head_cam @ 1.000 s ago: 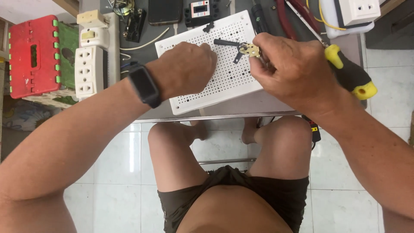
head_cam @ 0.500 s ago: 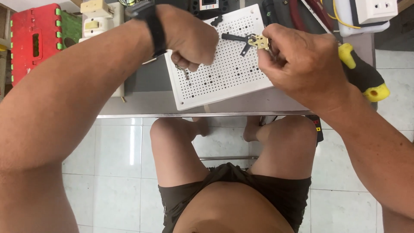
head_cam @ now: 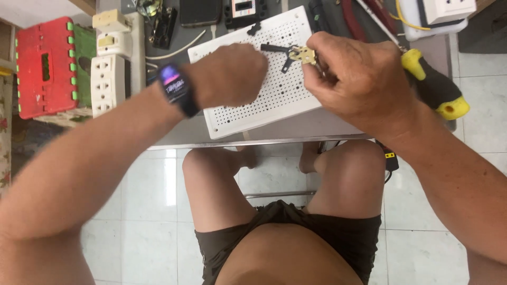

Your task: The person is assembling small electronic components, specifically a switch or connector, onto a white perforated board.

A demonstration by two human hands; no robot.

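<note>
A: Head view. Right hand (head_cam: 359,79) is pinched shut on a small brass fitting (head_cam: 302,54) with black arms, held at the top edge of the white perforated board (head_cam: 274,100).

B: Left hand (head_cam: 229,74)?

A: Curled into a loose fist over the board, wrist watch (head_cam: 173,87) up. Can't tell if it grips anything.

B: Containers?

A: None that hold anything I can see. Yellow-black screwdriver (head_cam: 435,87) lies right of the hand; white sockets (head_cam: 108,79) and red crate (head_cam: 45,66) sit left.

Matt white plastic perforated board (head_cam: 274,95), brassy metal fitting (head_cam: 301,54)
</note>
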